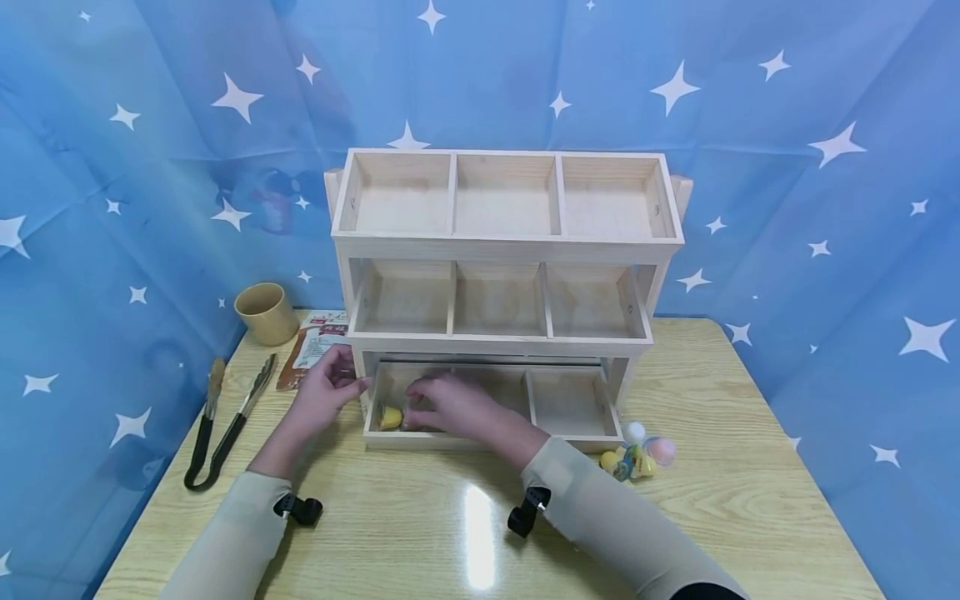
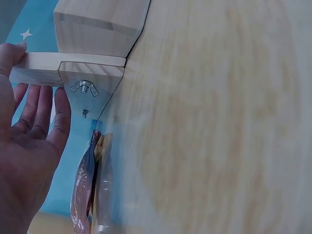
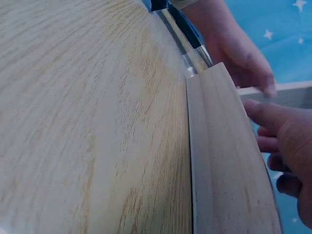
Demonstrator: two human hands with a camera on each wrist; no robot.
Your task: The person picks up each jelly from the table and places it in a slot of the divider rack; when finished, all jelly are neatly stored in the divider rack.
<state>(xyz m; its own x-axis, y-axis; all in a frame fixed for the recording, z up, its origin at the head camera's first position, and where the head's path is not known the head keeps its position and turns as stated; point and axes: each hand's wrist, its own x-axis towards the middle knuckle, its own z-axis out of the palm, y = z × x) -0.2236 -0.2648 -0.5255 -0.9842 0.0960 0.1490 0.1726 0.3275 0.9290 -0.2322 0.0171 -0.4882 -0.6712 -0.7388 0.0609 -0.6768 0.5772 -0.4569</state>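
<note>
A three-tier wooden shelf [image 1: 510,250] stands on the table, each tier split into three compartments. At its lower left, my left hand [image 1: 330,387] grips a side upright [image 2: 41,63], thumb on one face and fingers on the other. My right hand [image 1: 457,404] reaches into the bottom tray [image 1: 495,444], over its left and middle compartments. In the right wrist view, the right hand's thumb and loosely curled fingers stand apart behind the tray's front board [image 3: 224,151], with nothing seen between them. A small yellow object [image 1: 391,417] lies in the left compartment, close to the right fingertips.
Several small toys [image 1: 637,454], yellow, white and pink, sit beside the shelf's lower right corner. On the left are black-handled tongs [image 1: 225,433], a tan cup [image 1: 267,313] and a red-and-white packet [image 1: 318,340]. A blue starred curtain [image 1: 525,75] hangs behind the table.
</note>
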